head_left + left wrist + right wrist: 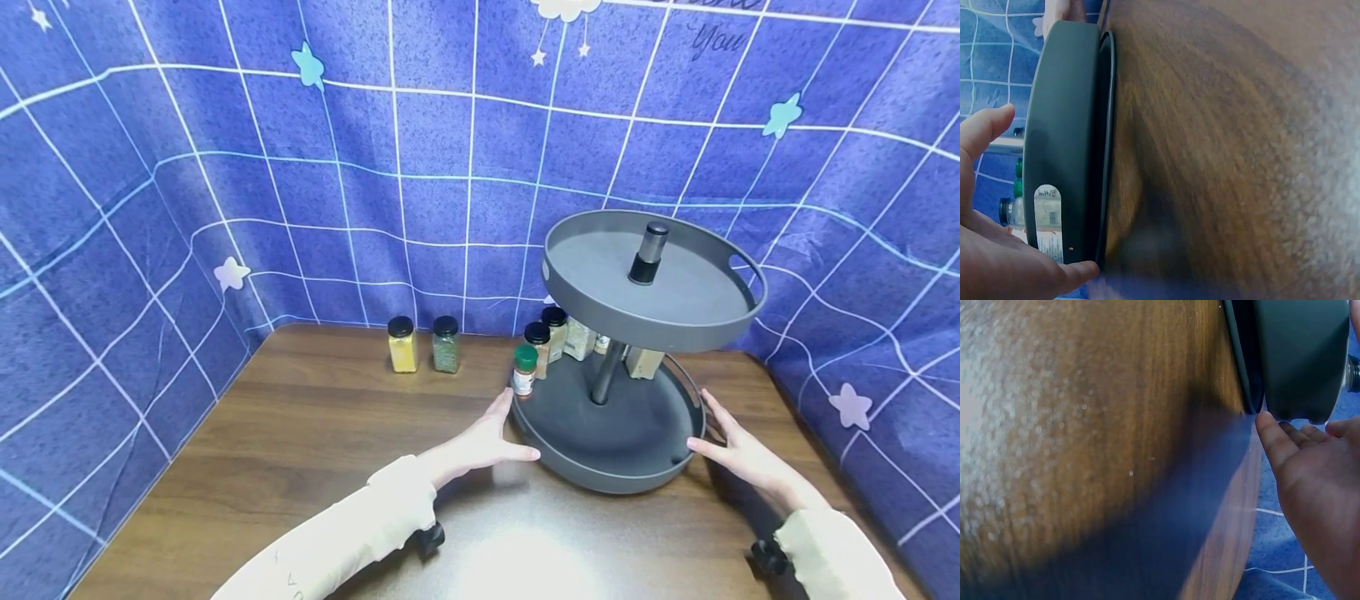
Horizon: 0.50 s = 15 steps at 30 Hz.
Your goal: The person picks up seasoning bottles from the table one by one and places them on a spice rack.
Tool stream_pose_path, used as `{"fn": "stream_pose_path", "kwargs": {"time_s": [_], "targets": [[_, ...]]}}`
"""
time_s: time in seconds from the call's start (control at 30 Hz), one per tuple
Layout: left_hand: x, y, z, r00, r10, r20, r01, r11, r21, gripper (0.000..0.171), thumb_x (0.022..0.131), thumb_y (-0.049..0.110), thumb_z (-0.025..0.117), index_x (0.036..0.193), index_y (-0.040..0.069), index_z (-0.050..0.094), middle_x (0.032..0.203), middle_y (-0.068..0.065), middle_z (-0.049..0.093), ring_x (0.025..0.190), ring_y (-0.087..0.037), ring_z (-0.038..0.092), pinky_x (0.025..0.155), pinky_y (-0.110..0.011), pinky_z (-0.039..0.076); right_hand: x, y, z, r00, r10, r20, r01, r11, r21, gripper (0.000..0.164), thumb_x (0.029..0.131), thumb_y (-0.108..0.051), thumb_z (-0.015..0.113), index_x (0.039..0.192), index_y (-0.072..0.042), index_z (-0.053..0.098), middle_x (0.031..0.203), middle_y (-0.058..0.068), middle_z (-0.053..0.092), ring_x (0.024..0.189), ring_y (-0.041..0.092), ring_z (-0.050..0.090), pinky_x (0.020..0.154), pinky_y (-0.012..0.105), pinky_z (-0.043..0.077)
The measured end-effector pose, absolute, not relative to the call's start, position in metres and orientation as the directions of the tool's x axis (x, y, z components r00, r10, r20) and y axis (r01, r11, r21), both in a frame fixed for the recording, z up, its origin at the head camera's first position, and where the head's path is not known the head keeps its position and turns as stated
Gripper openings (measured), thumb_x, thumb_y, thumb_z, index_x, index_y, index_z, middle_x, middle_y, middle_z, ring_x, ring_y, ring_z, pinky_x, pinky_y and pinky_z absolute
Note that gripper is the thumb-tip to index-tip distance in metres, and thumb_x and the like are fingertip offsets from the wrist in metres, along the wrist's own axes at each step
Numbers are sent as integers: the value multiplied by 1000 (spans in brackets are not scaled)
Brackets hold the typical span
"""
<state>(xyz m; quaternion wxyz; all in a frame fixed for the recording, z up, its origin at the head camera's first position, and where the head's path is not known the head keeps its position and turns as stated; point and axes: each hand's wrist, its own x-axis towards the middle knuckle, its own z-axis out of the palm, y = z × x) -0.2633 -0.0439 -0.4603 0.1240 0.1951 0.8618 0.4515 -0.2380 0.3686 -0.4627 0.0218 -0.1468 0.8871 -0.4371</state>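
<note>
A dark grey two-tier round organizer stands on the table, its upper tray (592,258) joined to the lower tray (585,437) by a central post (607,375). My left hand (480,442) is at the lower tray's left side, thumb and fingers spread along the wall. In the left wrist view, a fingertip reaches the tray's bottom edge near a handle slot (1048,215). On the opposite side, my right hand (753,458) has its thumb at the rim and straight fingers against the wall. A green-capped spice jar (524,375) stands inside by my left fingers.
Several black-capped jars, one a brown spice jar (537,346), line the lower tray's back left. A beige box-like item (643,362) sits behind the post. A yellow spice jar (402,346) and a green spice jar (446,346) stand on the table (315,450). Blue curtain (435,208) surrounds it.
</note>
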Motion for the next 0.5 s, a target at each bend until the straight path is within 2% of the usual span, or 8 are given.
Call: {"fn": "stream_pose_path", "kwargs": {"time_s": [0.23, 0.5], "targets": [[-269, -43, -460, -898, 439, -38, 221, 523, 823, 112, 72, 35, 79, 149, -1, 7, 157, -19, 6, 144, -31, 7, 116, -45, 12, -241, 371, -466, -950, -298, 97, -262, 582, -770, 86, 91, -14, 61, 149, 0, -1, 147, 39, 14, 127, 62, 21, 87, -3, 24], [-281, -42, -461, -904, 427, -42, 209, 524, 826, 115, 71, 34, 81, 149, -2, 6, 156, -20, 5, 144, -31, 6, 116, -45, 12, -239, 370, -465, -955, -290, 63, -212, 521, -827, 87, 92, -14, 60, 151, -6, -4, 150, 35, 9, 130, 59, 15, 87, -3, 24]]}}
